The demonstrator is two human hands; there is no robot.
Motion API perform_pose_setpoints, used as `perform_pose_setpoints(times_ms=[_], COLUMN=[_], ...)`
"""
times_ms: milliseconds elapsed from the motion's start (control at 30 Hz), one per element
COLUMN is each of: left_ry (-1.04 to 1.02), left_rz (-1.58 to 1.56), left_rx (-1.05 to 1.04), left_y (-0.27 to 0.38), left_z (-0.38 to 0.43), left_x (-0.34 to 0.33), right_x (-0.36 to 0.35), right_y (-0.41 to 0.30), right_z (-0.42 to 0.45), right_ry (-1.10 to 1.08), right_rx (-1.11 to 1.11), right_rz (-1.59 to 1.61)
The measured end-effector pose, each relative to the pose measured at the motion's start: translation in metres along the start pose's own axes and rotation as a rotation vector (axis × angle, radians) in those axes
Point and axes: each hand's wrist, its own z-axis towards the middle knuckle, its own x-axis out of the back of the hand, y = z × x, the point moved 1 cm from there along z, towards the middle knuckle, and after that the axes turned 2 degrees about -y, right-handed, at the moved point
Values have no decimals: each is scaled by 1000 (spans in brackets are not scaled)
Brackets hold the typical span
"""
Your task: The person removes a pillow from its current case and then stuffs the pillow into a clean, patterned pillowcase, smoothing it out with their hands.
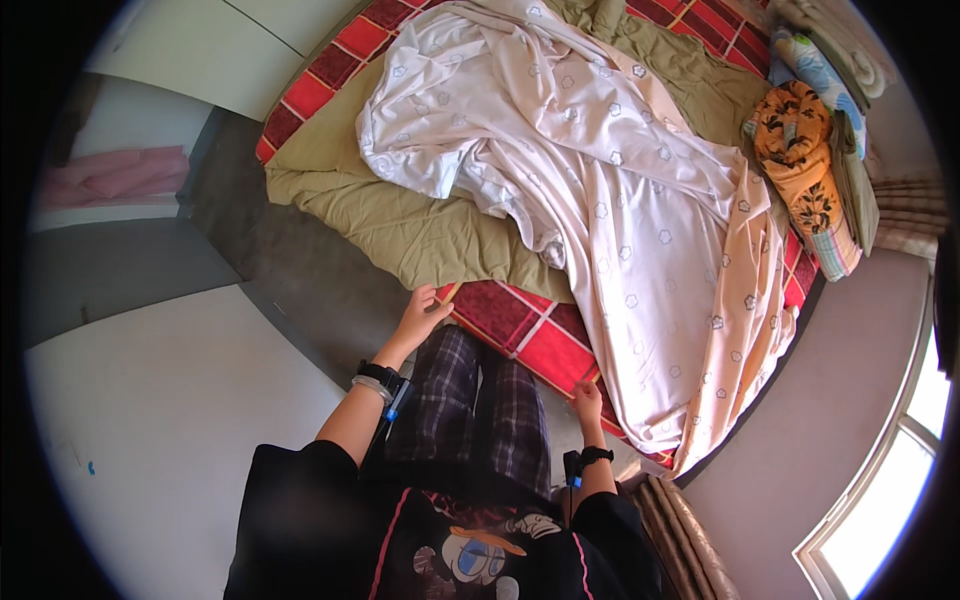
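Note:
A white and pale pink cover with small flower outlines (592,165) lies rumpled over the bed, its lower end reaching the near right corner. Beneath it spreads a wrinkled olive-green sheet (420,232), over a red checked mattress cover (547,337). My left hand (427,307) is just off the near edge of the olive sheet, fingers apart and holding nothing. Beside the near edge of the red cover, left of the flowered cover, is my right hand (586,396), fingers curled; whether it grips anything cannot be told.
Folded bedding, including an orange flowered quilt (806,165), is stacked at the bed's far right. A window (885,495) and gathered brown curtain (682,532) are at the lower right. Grey floor (285,247) and white cabinets (217,52) lie on the left.

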Motion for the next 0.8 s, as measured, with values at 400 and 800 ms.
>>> perform_pose_setpoints(times_ms=[400, 800], left_ry=[300, 975], left_rz=[-695, 52], left_rx=[0, 73], left_y=[17, 70], left_z=[289, 222], left_x=[96, 585], right_x=[-38, -80], right_y=[-46, -114], right_z=[140, 99], right_ry=[478, 554], right_rx=[-377, -396], right_rz=[1379, 1342])
